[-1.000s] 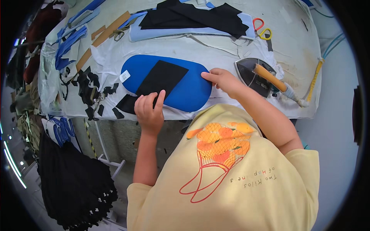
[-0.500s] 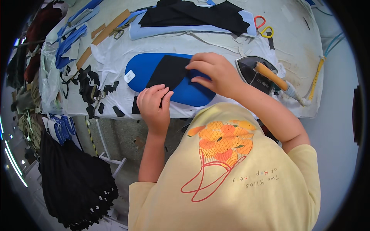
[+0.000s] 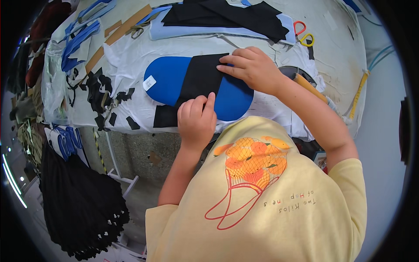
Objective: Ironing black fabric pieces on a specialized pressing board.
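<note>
A piece of black fabric lies across the middle of a blue oval pad that has a small white label at its left end. My left hand is at the fabric's near edge, thumb and fingers closed on it. At the far right corner of the same fabric, my right hand pinches the edge between thumb and fingers. Another black fabric piece sticks out from under the pad, beside my left hand.
An iron with a wooden handle stands right of the pad, partly behind my right forearm. Scissors with red and yellow handles lie farther back, by stacked black fabric strips. Black scraps are scattered left.
The black fabric now sits straighter across the pad, its far end shifted right. My left hand has moved right along the near edge; my right hand's fingers have closed at the far corner.
</note>
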A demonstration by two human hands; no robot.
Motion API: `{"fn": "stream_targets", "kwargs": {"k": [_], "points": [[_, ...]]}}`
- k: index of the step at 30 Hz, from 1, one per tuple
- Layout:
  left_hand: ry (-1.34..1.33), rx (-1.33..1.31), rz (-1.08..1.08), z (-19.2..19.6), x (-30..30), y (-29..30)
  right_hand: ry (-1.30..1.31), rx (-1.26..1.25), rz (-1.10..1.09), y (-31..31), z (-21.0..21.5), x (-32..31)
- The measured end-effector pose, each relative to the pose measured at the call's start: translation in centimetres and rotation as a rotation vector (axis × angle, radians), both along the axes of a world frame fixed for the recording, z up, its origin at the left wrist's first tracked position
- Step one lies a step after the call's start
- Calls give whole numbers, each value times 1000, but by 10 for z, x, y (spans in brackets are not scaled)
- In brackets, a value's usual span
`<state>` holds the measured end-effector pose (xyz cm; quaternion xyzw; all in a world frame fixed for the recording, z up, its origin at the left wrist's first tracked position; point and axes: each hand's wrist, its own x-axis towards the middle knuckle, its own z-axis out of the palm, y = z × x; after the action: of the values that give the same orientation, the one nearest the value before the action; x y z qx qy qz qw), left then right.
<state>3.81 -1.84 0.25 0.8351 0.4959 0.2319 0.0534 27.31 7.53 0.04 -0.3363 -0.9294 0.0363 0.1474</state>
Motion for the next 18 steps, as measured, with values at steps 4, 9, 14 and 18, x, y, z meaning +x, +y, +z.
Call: {"fn": "stream_targets", "kwargs": {"k": [4, 9, 14, 18], "points": [[-24, -15, -1, 12, 7, 11, 64, -186, -99, -18, -1, 2], [132, -198, -139, -2, 10, 25, 154, -251, -151, -19, -4, 0], [200, -211, -136, 0, 15, 26, 238, -307, -281, -22, -19, 8], [231, -223, -113, 1, 14, 25, 288, -225, -573, -27, -4, 40]]}}
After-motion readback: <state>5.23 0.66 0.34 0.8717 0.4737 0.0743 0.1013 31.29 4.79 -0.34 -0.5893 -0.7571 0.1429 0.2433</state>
